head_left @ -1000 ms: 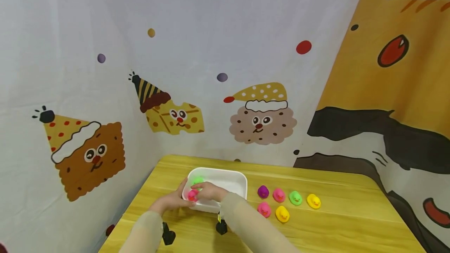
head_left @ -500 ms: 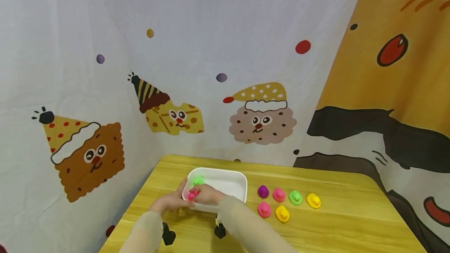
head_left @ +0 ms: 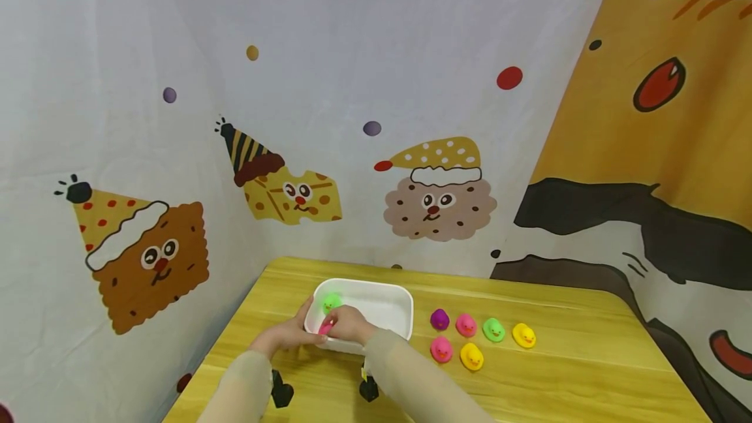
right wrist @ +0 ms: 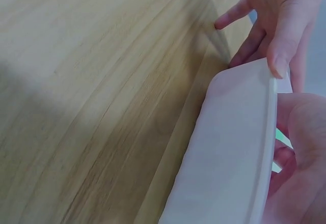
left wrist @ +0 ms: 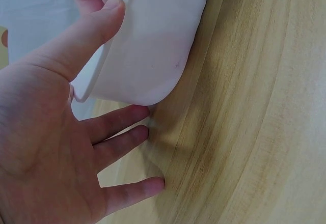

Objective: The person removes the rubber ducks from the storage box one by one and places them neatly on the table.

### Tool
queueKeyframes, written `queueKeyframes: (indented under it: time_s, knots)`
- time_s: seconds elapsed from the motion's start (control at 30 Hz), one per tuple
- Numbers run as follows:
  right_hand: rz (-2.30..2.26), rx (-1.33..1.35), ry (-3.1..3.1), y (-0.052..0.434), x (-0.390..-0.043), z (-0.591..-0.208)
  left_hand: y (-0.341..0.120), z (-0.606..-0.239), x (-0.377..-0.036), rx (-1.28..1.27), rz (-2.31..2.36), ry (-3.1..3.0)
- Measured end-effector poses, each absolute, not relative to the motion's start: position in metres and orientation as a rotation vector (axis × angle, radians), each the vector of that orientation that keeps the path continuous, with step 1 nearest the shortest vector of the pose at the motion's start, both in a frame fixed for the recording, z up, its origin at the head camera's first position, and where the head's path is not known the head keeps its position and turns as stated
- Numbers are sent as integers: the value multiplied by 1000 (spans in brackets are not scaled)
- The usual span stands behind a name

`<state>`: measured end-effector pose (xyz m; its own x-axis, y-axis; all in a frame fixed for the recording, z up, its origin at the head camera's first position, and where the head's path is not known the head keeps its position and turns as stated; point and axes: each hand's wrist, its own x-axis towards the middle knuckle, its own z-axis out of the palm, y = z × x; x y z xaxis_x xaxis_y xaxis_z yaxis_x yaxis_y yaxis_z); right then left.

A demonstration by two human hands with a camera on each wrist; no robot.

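Observation:
A white plastic box (head_left: 384, 309) sits on the wooden table. At its near left corner my left hand (head_left: 286, 334) holds it, the thumb on the front rim and the other fingers spread by the left side. In the left wrist view, that thumb (left wrist: 104, 18) lies at the rim while the lower fingers reach toward the table. My right hand (head_left: 349, 324) is down inside the box, pinching a pink rubber duck (head_left: 326, 327), mostly hidden by the fingers. A green rubber duck (head_left: 331, 303) sits behind it in the box's back left corner.
Right of the box, in two rows, stand a purple duck (head_left: 439, 319), pink ducks (head_left: 467, 325), a green duck (head_left: 494, 329) and yellow ducks (head_left: 524, 335). A printed cloth (head_left: 329, 70) hangs behind the table (head_left: 564, 371).
My right hand has drawn its fingers in around the pink duck, which has turned and is less visible. More of the green duck shows. The left hand has stayed at the box corner.

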<state>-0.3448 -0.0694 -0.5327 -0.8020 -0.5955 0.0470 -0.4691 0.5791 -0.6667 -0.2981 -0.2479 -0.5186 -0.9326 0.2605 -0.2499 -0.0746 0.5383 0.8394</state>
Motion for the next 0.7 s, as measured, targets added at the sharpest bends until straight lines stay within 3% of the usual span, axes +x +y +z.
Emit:
queueKeyframes:
  time_s: [0.7]
  knots:
    - [-1096,-720,2557,-53,-357,-532,-245,-518,-297,79,1348,2462]
